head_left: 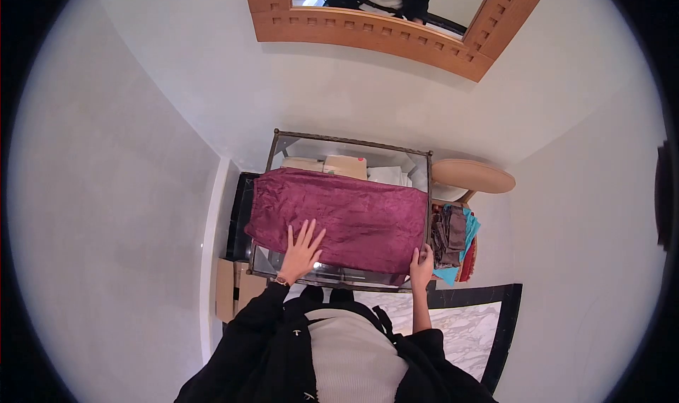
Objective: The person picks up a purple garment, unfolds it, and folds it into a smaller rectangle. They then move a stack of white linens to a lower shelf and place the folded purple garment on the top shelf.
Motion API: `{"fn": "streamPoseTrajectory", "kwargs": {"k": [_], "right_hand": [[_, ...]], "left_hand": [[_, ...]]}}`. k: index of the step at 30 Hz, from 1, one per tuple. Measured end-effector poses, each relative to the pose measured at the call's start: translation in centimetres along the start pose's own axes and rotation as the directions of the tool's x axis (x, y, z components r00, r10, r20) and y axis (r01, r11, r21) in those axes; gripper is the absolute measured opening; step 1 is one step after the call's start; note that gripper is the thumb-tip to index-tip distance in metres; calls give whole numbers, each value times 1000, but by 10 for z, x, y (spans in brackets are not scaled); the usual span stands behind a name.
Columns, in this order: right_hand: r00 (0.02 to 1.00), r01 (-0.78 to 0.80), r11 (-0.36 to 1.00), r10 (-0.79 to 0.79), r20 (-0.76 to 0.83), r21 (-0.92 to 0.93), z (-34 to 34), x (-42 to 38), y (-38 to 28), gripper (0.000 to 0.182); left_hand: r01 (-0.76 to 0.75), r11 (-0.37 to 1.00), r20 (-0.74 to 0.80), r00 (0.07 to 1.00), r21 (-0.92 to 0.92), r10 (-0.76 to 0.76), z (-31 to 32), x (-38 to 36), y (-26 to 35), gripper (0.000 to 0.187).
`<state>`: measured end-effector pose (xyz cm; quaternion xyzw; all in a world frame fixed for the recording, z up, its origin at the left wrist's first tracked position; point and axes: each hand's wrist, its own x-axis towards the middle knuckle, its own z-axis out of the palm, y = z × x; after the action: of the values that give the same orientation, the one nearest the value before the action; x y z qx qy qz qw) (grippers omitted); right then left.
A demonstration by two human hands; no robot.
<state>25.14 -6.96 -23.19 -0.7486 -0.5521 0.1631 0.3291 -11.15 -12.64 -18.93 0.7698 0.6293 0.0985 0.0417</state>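
A maroon cloth (346,219) lies spread in a long rectangle over a glass-topped table with a dark metal frame (353,143). My left hand (302,251) rests on the cloth's near left part, palm down with the fingers spread. At the cloth's near right corner is my right hand (421,263), its fingers closed around the cloth's edge beside the table frame. Faint creases run across the cloth, and its left end reaches past the frame.
Cardboard boxes (345,166) and white papers show through the glass behind the cloth. Folded brown and turquoise fabrics (453,237) sit to the right, near a tan oval board (474,176). A wood-framed mirror (361,32) hangs above. Another carton (225,290) stands at lower left.
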Motion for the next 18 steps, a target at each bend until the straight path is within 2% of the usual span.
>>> {"fn": "streamPoseTrajectory", "kwargs": {"k": [2,3,4,5,6,7,8,10,11,12,15,16,18], "right_hand": [[1000,-6,999,7,12,-50,7,6,19,41],[999,41,999,-41,0,-13,10,12,22,42],[980,-68,997,73,184,-34,6,24,19,44],[915,-170,983,185,359,-74,1,40,17,46],[806,-261,956,291,516,-131,-2,49,22,48],[862,-283,895,80,501,345,3,46,24,35],[808,-399,807,85,582,435,2,47,28,36],[681,-616,572,42,731,541,-23,55,-6,39],[602,-679,550,39,797,486,-40,60,-27,51],[628,-649,556,6,778,519,-53,63,-51,52],[676,-572,560,-94,731,600,-68,66,-115,56],[688,-533,568,-141,712,627,-69,67,-136,57],[707,-450,574,-239,666,684,-65,64,-187,59]], "left_hand": [[-44,999,44,998,-1,44,8,-6,4,63],[-31,999,58,998,-29,33,12,-8,3,63],[-27,999,55,998,-32,29,11,-8,4,63],[-23,999,54,998,-36,25,11,-8,4,63],[-19,999,51,998,-39,21,11,-8,4,63],[-21,999,50,998,-43,23,11,-8,4,63],[-21,999,48,999,-46,23,11,-8,4,62],[-22,998,41,999,-62,25,11,-9,4,62],[-24,997,34,999,-74,27,10,-9,4,62],[-24,996,27,999,-85,27,7,-8,3,61],[69,942,52,997,-329,-56,-3,-5,-3,60],[125,860,34,992,-494,-125,-7,-4,-5,59],[191,609,30,964,-770,-265,-18,2,-14,58]]}}
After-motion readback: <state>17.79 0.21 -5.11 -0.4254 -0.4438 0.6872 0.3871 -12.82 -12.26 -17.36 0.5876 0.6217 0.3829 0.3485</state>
